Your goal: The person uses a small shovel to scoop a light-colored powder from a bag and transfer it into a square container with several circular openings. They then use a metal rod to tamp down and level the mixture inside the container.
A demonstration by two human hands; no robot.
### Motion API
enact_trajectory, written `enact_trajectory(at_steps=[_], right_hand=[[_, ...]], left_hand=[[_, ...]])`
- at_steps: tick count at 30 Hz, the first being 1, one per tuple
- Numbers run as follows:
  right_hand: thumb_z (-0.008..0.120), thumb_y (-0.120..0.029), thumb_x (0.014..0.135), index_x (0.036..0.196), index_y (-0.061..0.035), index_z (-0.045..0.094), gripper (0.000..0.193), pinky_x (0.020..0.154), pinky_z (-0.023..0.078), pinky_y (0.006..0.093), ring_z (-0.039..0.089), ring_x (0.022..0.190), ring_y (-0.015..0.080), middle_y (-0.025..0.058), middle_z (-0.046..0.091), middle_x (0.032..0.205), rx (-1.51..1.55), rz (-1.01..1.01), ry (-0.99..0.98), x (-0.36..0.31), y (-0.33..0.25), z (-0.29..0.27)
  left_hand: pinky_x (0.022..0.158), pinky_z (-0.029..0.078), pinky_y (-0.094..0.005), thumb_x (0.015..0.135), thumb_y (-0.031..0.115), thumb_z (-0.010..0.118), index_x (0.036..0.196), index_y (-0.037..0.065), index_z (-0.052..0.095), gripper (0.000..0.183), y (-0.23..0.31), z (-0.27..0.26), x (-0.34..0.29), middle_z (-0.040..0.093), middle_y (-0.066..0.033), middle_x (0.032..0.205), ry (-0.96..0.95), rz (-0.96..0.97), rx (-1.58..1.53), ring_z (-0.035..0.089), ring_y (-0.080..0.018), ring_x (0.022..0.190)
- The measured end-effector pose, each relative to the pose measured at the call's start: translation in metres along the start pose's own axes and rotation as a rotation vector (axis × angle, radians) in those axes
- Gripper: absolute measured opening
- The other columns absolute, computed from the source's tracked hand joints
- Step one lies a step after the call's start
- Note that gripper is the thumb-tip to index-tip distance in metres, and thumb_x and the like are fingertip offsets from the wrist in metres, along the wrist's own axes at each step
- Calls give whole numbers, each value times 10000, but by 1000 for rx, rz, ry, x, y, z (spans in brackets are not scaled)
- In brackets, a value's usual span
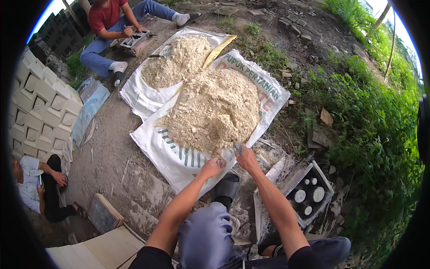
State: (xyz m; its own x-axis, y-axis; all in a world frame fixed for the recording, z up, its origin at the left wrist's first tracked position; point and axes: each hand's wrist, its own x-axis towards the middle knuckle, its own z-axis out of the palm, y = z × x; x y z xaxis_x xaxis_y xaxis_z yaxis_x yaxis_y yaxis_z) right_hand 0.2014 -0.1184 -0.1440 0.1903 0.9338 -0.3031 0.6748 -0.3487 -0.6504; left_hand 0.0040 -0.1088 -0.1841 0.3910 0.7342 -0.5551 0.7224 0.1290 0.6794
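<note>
A large heap of pale, damp-looking sandy mix lies on a white woven sack in front of me. My left hand is at the heap's near edge. Its fingers are curled and coated with mix; what they hold, if anything, is hidden. Just right of it, my right hand grips a small grey flat-bladed tool, its blade pointing toward the heap. Close to my right forearm sits a metal mold box with several round whitish pegs inside.
Behind the heap, a second pile of mix bears a trowel. A person in a red shirt works over a mold at far left. Another person sits at left beside stacked pale blocks. Green plants fill the right.
</note>
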Motion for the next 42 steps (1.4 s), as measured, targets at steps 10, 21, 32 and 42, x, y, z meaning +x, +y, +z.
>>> enact_trajectory(at_steps=[10,21,32,42], right_hand=[[617,-266,788,973,10,570,335,733,467,466,598,818,430,271,618,817,75,-72,20,-10,-10,-8],[625,-283,782,908,29,568,342,704,467,446,604,775,411,258,615,787,97,-131,7,-15,-61,-39],[639,-277,777,878,34,583,331,695,461,440,607,751,385,250,610,770,95,-73,167,-59,-45,-110],[658,-251,760,917,17,585,319,715,448,443,591,780,395,238,607,793,54,-5,369,-183,12,-178]], left_hand=[[914,434,-395,921,400,410,1221,28,528,493,3,-18,27,587,-187,1178,200,-150,-402,561,-357,1079],[783,464,-342,972,489,174,1282,69,425,579,44,-56,21,545,-73,1253,195,-239,-1039,583,-200,1012],[1033,329,-437,951,538,172,1418,20,238,701,147,-111,9,316,-202,1426,231,-181,-778,347,-349,1290],[1034,296,-442,938,584,175,1403,6,262,747,280,-137,-24,349,-138,1432,-1,172,-202,421,-276,1235]])
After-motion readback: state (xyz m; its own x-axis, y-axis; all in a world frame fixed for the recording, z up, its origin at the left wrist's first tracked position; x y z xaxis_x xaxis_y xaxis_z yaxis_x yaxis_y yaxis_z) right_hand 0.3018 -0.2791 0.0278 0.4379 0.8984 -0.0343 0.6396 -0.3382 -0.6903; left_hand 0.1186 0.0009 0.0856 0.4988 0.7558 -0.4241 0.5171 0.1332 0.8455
